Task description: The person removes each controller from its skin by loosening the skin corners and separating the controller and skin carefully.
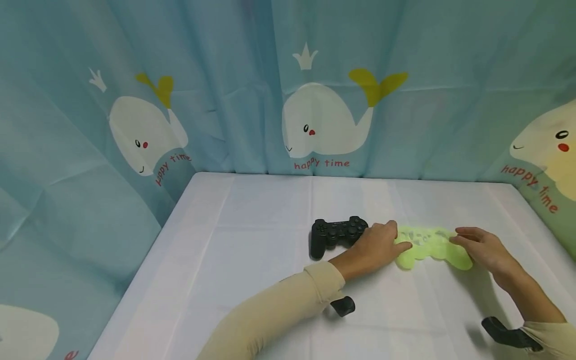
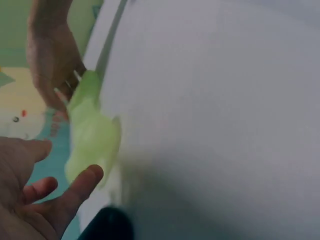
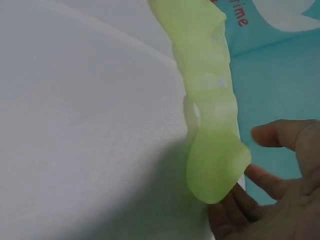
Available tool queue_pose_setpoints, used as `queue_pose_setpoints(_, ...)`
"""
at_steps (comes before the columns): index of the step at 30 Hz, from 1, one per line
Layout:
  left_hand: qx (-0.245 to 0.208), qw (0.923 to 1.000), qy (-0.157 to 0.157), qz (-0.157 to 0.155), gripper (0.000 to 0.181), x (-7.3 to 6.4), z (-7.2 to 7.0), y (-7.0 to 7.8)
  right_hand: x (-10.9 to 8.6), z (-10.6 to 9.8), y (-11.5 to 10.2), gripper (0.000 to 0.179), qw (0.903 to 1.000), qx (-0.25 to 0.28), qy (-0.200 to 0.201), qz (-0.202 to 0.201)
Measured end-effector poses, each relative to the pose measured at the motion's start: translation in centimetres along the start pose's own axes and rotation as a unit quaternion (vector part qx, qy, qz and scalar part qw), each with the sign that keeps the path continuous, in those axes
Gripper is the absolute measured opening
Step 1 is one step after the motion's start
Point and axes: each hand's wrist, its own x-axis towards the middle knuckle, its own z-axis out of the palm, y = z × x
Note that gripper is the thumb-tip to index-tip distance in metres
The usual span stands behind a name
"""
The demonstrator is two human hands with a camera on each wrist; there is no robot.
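Observation:
A light green, translucent silicone game controller cover (image 1: 429, 250) lies on the white table, limp and with holes in its middle. My left hand (image 1: 377, 245) is at the cover's left end, thumb and fingers spread apart in the left wrist view. At the right end is my right hand (image 1: 488, 252); in the right wrist view its fingers (image 3: 272, 182) are at the cover's rounded grip, the thumb held off. Whether the left fingertips touch the cover I cannot tell. A black game controller (image 1: 330, 235) sits just left of my left hand, its right part hidden behind that hand.
The white tablecloth (image 1: 252, 240) spreads out to the left and front. Behind and beside the table hangs a blue curtain (image 1: 234, 100) printed with whales. Black straps or mounts (image 1: 508, 335) stick out near both sleeves.

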Motion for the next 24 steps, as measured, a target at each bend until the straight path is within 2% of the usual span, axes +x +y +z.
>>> queue_pose_setpoints(4,-0.031,0.9975,0.035,0.053,0.018,-2.0,-2.5,-2.5,-1.1,1.0,-0.7,0.065,0.9969,-0.009,0.058,-0.051)
queue_pose_setpoints(7,-0.057,0.9920,0.090,0.068,0.013,-3.8,-4.8,-5.2,-1.8,2.6,-2.3,0.055,0.9895,-0.014,0.094,-0.109)
queue_pose_setpoints(9,-0.082,0.9872,0.125,0.057,0.013,-4.9,-6.2,-7.0,-2.2,3.5,-3.8,0.050,0.9863,0.015,0.076,-0.146)
queue_pose_setpoints(12,-0.160,0.9739,0.161,0.003,0.023,-6.6,-7.6,-9.7,-2.2,5.4,-6.2,0.046,0.9799,0.094,0.000,-0.176)
queue_pose_setpoints(14,-0.237,0.9569,0.160,-0.048,0.032,-7.5,-8.0,-11.2,-2.1,6.7,-7.5,0.047,0.9720,0.154,-0.055,-0.169)
queue_pose_setpoints(16,-0.317,0.9316,0.148,-0.098,0.041,-8.2,-7.8,-12.2,-1.8,7.9,-8.5,0.051,0.9672,0.187,-0.091,-0.146)
queue_pose_setpoints(18,-0.382,0.9062,0.120,-0.137,0.050,-8.7,-7.5,-12.9,-1.4,9.3,-9.3,0.057,0.9669,0.202,-0.103,-0.117)
queue_pose_setpoints(22,-0.474,0.8637,0.049,-0.165,0.062,-9.5,-6.9,-13.3,-0.3,11.5,-10.4,0.068,0.9559,0.260,-0.125,-0.057)
queue_pose_setpoints(24,-0.505,0.8472,0.017,-0.164,0.066,-9.9,-6.6,-13.4,0.3,12.4,-10.7,0.069,0.9459,0.294,-0.133,-0.035)
